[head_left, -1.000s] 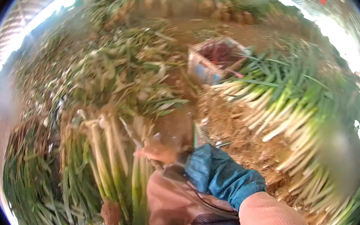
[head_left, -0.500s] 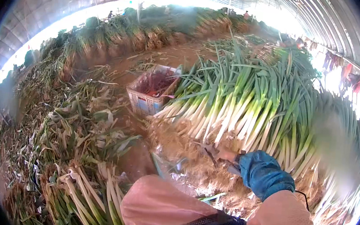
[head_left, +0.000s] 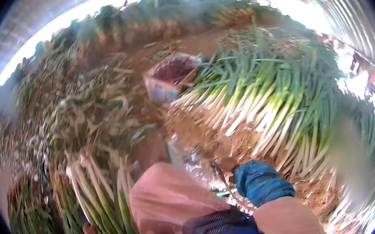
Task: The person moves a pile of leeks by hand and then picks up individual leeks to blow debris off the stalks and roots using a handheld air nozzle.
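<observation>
My right hand (head_left: 227, 164), below a blue sleeve cover, is closed around a thin dark tool (head_left: 223, 178); blur hides the tool's exact kind. Just above lies a broad row of leeks (head_left: 260, 106), white stems and roots toward me, green leaves away. At the bottom edge, what looks like my left hand (head_left: 91, 233) shows only in part, beside a bunch of leeks (head_left: 94, 189) at lower left. Its fingers cannot be made out. A pink-clad limb (head_left: 173, 197) fills the bottom middle.
A crate (head_left: 160, 89) with dark reddish strands inside stands at the row's left end. A heap of stripped leaves (head_left: 91, 103) covers the left side. More stacked leeks (head_left: 160, 26) line the back under a curved tunnel roof (head_left: 345, 24).
The view has tilted and blurred. My right hand has come nearer my body, tool still in it. A part of what seems my left hand now shows at the lower left edge.
</observation>
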### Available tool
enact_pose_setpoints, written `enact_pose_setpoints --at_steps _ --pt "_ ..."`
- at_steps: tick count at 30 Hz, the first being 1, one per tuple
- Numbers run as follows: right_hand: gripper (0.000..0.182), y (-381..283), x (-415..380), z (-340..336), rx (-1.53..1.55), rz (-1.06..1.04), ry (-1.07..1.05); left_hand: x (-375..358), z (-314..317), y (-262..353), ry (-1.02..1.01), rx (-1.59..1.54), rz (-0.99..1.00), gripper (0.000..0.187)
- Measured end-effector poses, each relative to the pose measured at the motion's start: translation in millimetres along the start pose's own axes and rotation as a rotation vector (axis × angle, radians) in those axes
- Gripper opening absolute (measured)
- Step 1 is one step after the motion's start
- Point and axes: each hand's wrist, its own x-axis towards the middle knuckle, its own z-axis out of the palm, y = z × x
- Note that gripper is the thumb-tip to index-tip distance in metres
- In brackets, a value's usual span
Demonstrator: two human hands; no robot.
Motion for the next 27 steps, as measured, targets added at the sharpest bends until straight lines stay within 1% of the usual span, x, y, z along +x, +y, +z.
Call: enact_pose_setpoints --at_steps 1,2,3,4,5,7,8,10,11,12,13,14,16,17,18,19,21,22,25,26,27 --pt "0.027 -9 0 -9 -0.024 -0.034 0.052 -9 2 -20 -0.011 -0.208 0.045 0.028" --pt "0.026 -22 0 -20 -0.051 -0.078 0.092 -35 17 20 0.011 -0.410 0.083 0.026" --pt "0.025 -40 -3 -29 -0.071 -0.127 0.118 -40 18 42 0.095 0.088 0.023 0.025" --pt "0.024 -59 -5 -41 -0.082 -0.177 0.128 -40 17 37 -0.018 -0.100 0.204 0.024" --pt "0.023 -80 -3 -53 -0.098 -0.229 0.133 -19 17 16 0.058 -0.224 0.084 0.025" --pt "0.021 -129 10 -61 -0.171 -0.362 0.068 12 17 -5 0.180 0.033 0.040 0.019" --pt "0.029 -151 31 -62 -0.234 -0.458 0.008 13 24 -2 0.216 -0.028 0.158 0.016" --pt "0.033 -205 31 -58 -0.166 -0.680 0.148 5 30 19 0.121 -0.252 0.112 0.014" --pt "0.036 -236 27 -55 -0.093 -0.769 0.130 12 31 15 0.107 -0.301 0.106 0.013" --pt "0.040 -268 21 -49 -0.018 -0.851 0.114 21 31 8 0.119 -0.263 0.042 0.014" --pt "0.041 -300 13 -44 0.043 -0.854 0.020 31 33 -1 0.126 -0.226 -0.021 0.016" --pt "0.041 -328 4 -35 0.099 -0.854 -0.073 40 34 -16 0.178 -0.103 0.044 0.016" --pt "0.043 -371 5 -6 0.048 -0.929 -0.195 59 33 -45 0.260 0.156 0.168 0.016" --pt "0.043 -383 13 19 0.043 -0.913 -0.213 61 35 -44 0.288 0.220 0.138 0.017" --pt "0.037 -398 16 40 0.010 -0.968 -0.215 61 38 -39 0.320 0.284 0.109 0.017" --pt "0.030 -407 17 61 0.067 -0.931 -0.282 61 39 -35 0.355 0.350 0.079 0.018" --pt "0.028 -424 21 96 0.011 -0.820 -0.377 60 41 -28 0.388 0.391 0.080 0.020" --pt "0.028 -427 25 113 -0.003 -0.850 -0.390 60 41 -28 0.403 0.412 0.079 0.021" --pt "0.028 -438 26 150 -0.057 -0.929 -0.408 57 34 -23 0.340 0.400 0.116 0.024" --pt "0.028 -442 24 159 -0.085 -0.948 -0.397 55 34 -21 0.343 0.439 0.050 0.025" --pt "0.029 -446 21 167 -0.113 -0.965 -0.385 56 31 -24 0.346 0.444 0.039 0.025"
